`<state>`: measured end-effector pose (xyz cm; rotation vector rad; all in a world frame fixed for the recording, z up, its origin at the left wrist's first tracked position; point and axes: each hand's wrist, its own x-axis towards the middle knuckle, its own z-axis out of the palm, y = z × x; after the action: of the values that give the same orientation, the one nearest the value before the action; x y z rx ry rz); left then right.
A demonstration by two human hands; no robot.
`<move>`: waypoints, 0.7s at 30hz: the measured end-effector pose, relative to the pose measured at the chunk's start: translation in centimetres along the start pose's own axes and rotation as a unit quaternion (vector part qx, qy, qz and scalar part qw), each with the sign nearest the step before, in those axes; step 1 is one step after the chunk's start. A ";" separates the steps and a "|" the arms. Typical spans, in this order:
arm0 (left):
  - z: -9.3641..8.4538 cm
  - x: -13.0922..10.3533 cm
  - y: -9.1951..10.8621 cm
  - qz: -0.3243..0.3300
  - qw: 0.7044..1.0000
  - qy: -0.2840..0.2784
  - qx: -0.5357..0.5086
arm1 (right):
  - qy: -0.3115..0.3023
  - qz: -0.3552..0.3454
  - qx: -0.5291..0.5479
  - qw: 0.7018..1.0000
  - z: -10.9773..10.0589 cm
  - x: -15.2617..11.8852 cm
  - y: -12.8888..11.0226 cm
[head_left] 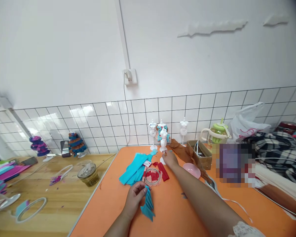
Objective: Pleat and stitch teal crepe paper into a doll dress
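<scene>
My left hand (135,197) pinches the top of a gathered turquoise crepe-paper piece (148,205), whose pointed lower edge hangs over the orange table. Further forward, my right hand (170,160) is closed at the stand of a small white dress-form mannequin (163,136); its fingertips are partly hidden. Just beyond my left hand lie a roll of clear tape (160,176), red strips (164,171) and a stack of turquoise strips (134,169). Behind the mannequin stand a bare form (184,126), a form with small blue bits (152,130) and one dressed in blue and brown (160,128).
A pink bowl (191,171), scissors (209,184), a cardboard box (204,156) and a green-lidded jug (218,131) stand to the right. On the wooden table at left are a jar (88,174) and ruffled figures (76,144). A tiled wall closes off the back.
</scene>
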<state>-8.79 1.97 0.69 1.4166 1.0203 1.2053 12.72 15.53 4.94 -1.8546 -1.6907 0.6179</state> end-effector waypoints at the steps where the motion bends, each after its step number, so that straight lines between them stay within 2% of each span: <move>1: -0.1 0.2 -0.1 0.002 1.000 0.000 0.008 | -0.004 -0.003 -0.010 1.000 0.1 0.1 0.0; 4: -0.1 0.5 -0.7 0.007 0.999 -0.014 0.031 | -0.008 -0.018 -0.027 0.999 -0.3 0.1 -0.2; 7: 0.1 0.5 -1.2 0.013 0.999 -0.025 0.040 | 0.012 -0.046 -0.044 0.998 -2.2 -1.2 -0.4; 11: 0.3 0.2 -0.7 0.031 0.998 -0.025 0.049 | 0.032 -0.103 -0.061 0.992 -4.7 -6.5 0.5; 13: 0.3 -0.3 0.5 0.062 0.996 -0.023 0.060 | -0.006 -0.135 -0.059 0.989 -4.8 -10.2 1.6; 16: 0.3 -1.5 3.5 0.122 0.992 -0.019 0.019 | -0.059 -0.129 -0.070 0.987 -3.9 -14.8 3.0; 19: 0.5 -3.0 7.0 0.175 0.984 0.027 0.010 | -0.078 -0.115 -0.100 0.985 -2.7 -17.2 3.4; 21: 1.0 -3.7 9.3 0.188 0.978 0.050 0.071 | -0.084 -0.112 -0.100 0.985 -2.0 -17.6 3.2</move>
<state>-8.31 -3.40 9.15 1.7303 0.9463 1.5123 14.60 -2.38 3.82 -1.7492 -2.1061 0.5403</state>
